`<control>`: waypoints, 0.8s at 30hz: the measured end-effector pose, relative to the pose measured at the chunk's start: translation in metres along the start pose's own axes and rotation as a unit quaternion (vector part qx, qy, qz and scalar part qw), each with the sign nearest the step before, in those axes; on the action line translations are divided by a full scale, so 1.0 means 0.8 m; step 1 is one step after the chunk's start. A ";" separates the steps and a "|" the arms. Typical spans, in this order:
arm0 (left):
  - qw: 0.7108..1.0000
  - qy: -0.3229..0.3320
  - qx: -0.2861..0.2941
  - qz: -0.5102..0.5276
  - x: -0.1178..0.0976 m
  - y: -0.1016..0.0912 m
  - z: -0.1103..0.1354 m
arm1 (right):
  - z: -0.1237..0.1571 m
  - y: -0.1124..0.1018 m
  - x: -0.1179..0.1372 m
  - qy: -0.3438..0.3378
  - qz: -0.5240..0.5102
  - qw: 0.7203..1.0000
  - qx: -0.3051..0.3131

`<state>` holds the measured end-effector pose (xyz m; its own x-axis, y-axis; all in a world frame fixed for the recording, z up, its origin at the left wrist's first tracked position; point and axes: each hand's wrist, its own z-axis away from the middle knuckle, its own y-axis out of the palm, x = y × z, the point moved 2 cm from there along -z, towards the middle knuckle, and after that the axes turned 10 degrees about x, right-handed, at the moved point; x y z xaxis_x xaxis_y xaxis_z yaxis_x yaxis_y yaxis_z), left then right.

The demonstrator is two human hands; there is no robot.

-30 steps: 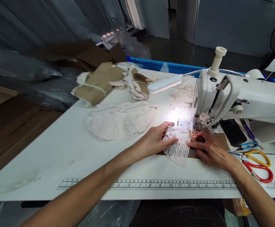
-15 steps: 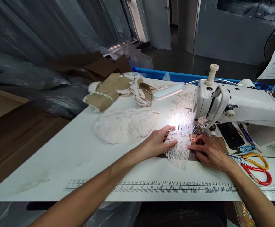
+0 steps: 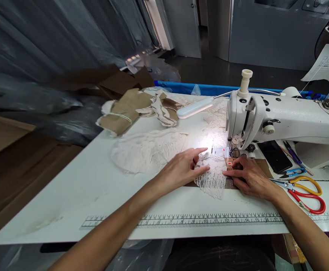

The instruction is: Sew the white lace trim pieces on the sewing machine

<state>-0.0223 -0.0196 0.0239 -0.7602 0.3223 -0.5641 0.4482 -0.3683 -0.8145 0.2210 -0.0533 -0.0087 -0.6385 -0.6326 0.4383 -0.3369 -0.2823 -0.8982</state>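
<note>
A strip of white lace [image 3: 211,177] lies under the sewing machine's needle area, its fringed lower end toward me. My left hand [image 3: 182,165] rests at its left edge, thumb and index finger spread apart over the lace, other fingers curled beneath. At the right edge, my right hand [image 3: 249,177] has its index finger stretched out to touch the lace, the other fingers bent over the brown-covered machine bed. The white sewing machine [image 3: 291,116] stands to the right, and a lit lamp [image 3: 195,108] shines on the work.
More white lace [image 3: 150,150] lies left of my hands, with tied brown bundles [image 3: 119,116] behind. Scissors [image 3: 305,192], a blue thread snipper [image 3: 294,172] and a black phone [image 3: 274,156] lie right. A printed ruler [image 3: 181,221] runs along the table's front; cardboard boxes [image 3: 17,169] stand left.
The whole view has shifted slightly. My left index finger looks a little more lifted off the lace; my right hand stays at the same edge.
</note>
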 end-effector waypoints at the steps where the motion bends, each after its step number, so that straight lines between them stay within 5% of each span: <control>1: 0.999 0.030 -0.035 -0.030 -0.002 -0.003 0.001 | 0.000 0.000 0.000 0.000 -0.001 1.000 0.001; 3: 0.987 0.121 -0.075 -0.075 -0.009 -0.004 -0.001 | -0.001 -0.001 0.001 -0.001 0.000 1.000 0.002; 8: 0.916 0.346 -0.045 -0.197 -0.022 0.024 -0.019 | -0.001 -0.004 0.003 0.007 0.012 1.000 0.006; 12: 0.885 0.368 -0.045 -0.281 -0.015 0.038 -0.032 | -0.001 -0.003 0.003 0.007 0.015 1.000 0.011; 24: 0.857 0.332 -0.069 -0.387 -0.019 0.047 -0.031 | -0.001 -0.001 -0.001 0.004 0.008 1.000 -0.004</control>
<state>0.0174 -0.0167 -0.0014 -0.4408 0.8656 0.2375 0.0157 0.2720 -0.9622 0.2210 -0.0521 -0.0081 -0.6500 -0.6306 0.4240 -0.3326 -0.2655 -0.9049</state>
